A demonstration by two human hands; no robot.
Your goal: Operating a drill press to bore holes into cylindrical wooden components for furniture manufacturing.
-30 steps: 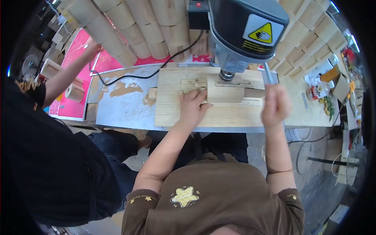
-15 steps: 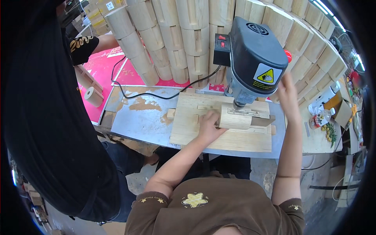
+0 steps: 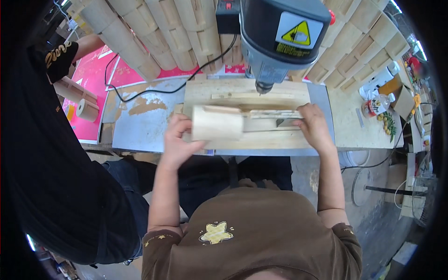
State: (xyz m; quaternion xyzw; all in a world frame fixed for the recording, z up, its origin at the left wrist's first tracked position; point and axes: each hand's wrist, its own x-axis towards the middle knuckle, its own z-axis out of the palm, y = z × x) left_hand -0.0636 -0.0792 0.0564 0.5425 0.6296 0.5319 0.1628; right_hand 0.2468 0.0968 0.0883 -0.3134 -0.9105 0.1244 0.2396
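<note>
My left hand (image 3: 179, 140) grips the left end of a pale wooden cylinder (image 3: 218, 123), with thumb below and fingers behind. The cylinder is slightly blurred and has a slot along its upper side. It sits over the left part of a wooden jig board (image 3: 200, 91). My right hand (image 3: 313, 126) is closed at the right end of the jig, around a thin flat plate (image 3: 283, 122); its fingers partly hide the plate's end. A narrow wooden strip (image 3: 273, 113) runs between the cylinder and this hand. Above stands a drill press (image 3: 284, 35), its chuck (image 3: 263, 87) clear of the cylinder.
Stacked slotted wooden cylinders (image 3: 200, 42) wall off the back. A black cable (image 3: 163, 92) crosses the bench at left. Another person in black (image 3: 70, 163) stands close on my left, by a lone cylinder (image 3: 87, 110). A plastic bottle (image 3: 378, 105) stands at right.
The cylinder has slid left from under the drill with my left hand. My right hand has come down from beside the drill press to the jig's right end. The head view has shifted.
</note>
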